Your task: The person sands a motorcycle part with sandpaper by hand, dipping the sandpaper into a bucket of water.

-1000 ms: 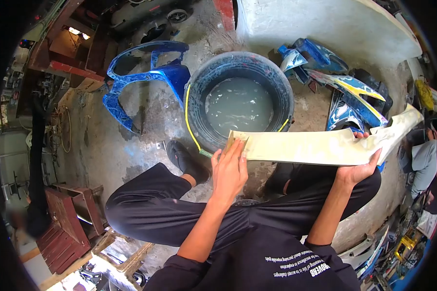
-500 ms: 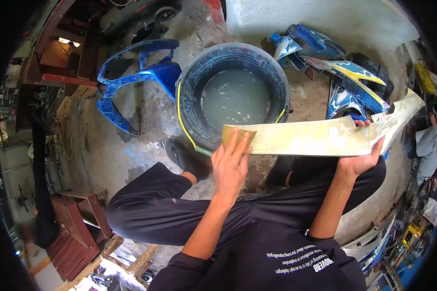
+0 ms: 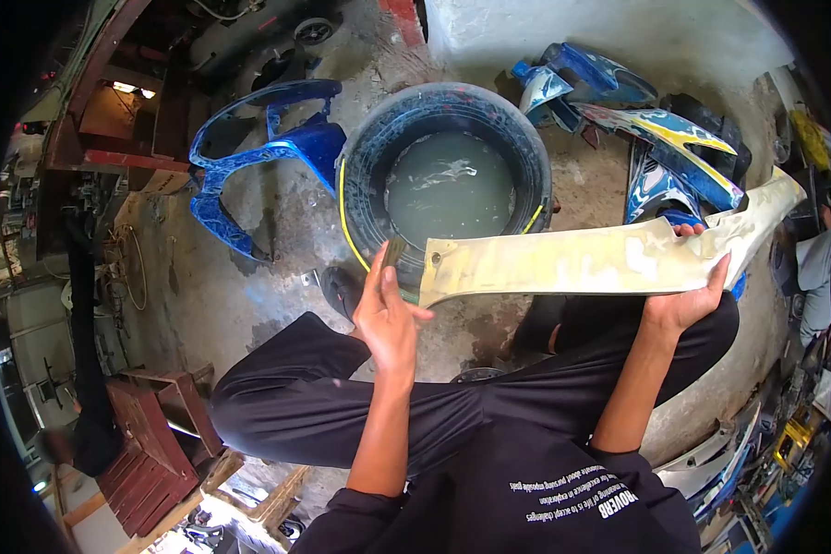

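My left hand (image 3: 385,319) is just off the left end of a long cream panel (image 3: 545,262), near the bucket's front rim. Its fingers hold a small brownish-green sheet (image 3: 394,252), seen nearly edge-on. My right hand (image 3: 681,303) grips the panel near its wider, curved right end, with the thumb in front and fingertips showing over the upper edge. The panel lies level above my lap, its left part overlapping the front of a black bucket (image 3: 360,138) that holds cloudy water (image 3: 452,189).
A blue frame-like part (image 3: 214,175) lies left of the bucket, and blue, white and yellow fairing pieces (image 3: 683,148) lie to the right. A red wooden stool (image 3: 143,452) stands at lower left. People are partly visible at both edges.
My left hand has slid left off the panel's end, taking the small sheet with it and uncovering a hole there. My right hand keeps its grip.
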Tool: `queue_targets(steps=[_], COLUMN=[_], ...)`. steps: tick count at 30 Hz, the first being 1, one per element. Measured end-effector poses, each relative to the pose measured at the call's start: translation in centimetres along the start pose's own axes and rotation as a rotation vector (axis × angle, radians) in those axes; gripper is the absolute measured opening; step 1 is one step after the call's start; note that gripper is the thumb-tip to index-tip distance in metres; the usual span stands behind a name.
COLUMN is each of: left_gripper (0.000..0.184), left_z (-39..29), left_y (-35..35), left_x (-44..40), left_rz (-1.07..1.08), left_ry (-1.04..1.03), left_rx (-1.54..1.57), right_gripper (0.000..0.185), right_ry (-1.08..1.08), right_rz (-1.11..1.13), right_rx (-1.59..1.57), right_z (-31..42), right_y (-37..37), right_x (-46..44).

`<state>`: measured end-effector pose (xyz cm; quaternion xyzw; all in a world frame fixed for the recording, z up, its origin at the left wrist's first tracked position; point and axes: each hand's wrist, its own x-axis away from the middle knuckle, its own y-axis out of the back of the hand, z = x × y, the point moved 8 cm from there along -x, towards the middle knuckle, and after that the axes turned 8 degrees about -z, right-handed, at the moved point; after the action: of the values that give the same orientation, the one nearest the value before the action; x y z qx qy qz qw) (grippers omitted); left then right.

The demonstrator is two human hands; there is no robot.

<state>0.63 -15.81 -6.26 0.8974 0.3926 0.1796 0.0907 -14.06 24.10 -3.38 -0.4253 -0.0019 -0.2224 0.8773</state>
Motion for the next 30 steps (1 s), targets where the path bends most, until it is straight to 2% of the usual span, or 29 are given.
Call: queue_targets(steps=[1,2,4,6,8,10,12,13,19,26,30], left_gripper=[0.038,0.038,0.038,0.034,0.033,0.033,0.036,0.036,0.042,0.043,0.035], left_z=[-0.2,0.7,0.8,1.6,-1.0,-1.3,-0.7,-0.6,-0.2,-0.3,-0.2], left_y=[-0.5,-1.2,-2.2,-2.0,-2.7,-2.8,-3.5,-3.7,-4.4,-4.7,-4.4], left_x=[0.5,0.5,0.4,0.5,1.2,1.7,2.1,2.2,3.4,4.4,3.6], left_rz=[-0.003,0.001,0.002,0.011,0.085,0.095,0.215,0.228,0.287,0.247,0.212], left_ry=[0.016,0.015,-0.200,-0.143,-0.502,-0.509,-0.514,-0.589,-0.690,-0.747,-0.723], left_rx=[0.148,0.148,0.226,0.198,-0.143,-0.212,-0.283,-0.362,-0.398,-0.461,-0.471], right_gripper=[0.050,0.050,0.050,0.050,0.050,0.050,0.050,0.050,0.049,0.051,0.051], right_ry=[0.001,0.005,0.013,0.029,0.033,0.035,0.021,0.021,0.028,0.012,-0.020], right_rz=[0.000,-0.008,-0.020,-0.067,-0.067,-0.067,-0.054,-0.056,-0.064,-0.020,0.022], right_rx=[-0.003,-0.005,-0.002,0.016,0.018,0.018,0.009,0.009,0.020,-0.021,-0.046], right_z=[-0.1,0.0,0.2,0.3,0.3,0.2,0.1,0.1,0.2,0.2,0.0], right_y=[-0.1,0.0,0.1,0.2,0.3,0.4,0.4,0.5,0.2,0.5,0.4], right_x=[0.0,-0.1,0.1,0.1,0.0,-0.1,-0.1,-0.1,0.0,-0.2,-0.2])
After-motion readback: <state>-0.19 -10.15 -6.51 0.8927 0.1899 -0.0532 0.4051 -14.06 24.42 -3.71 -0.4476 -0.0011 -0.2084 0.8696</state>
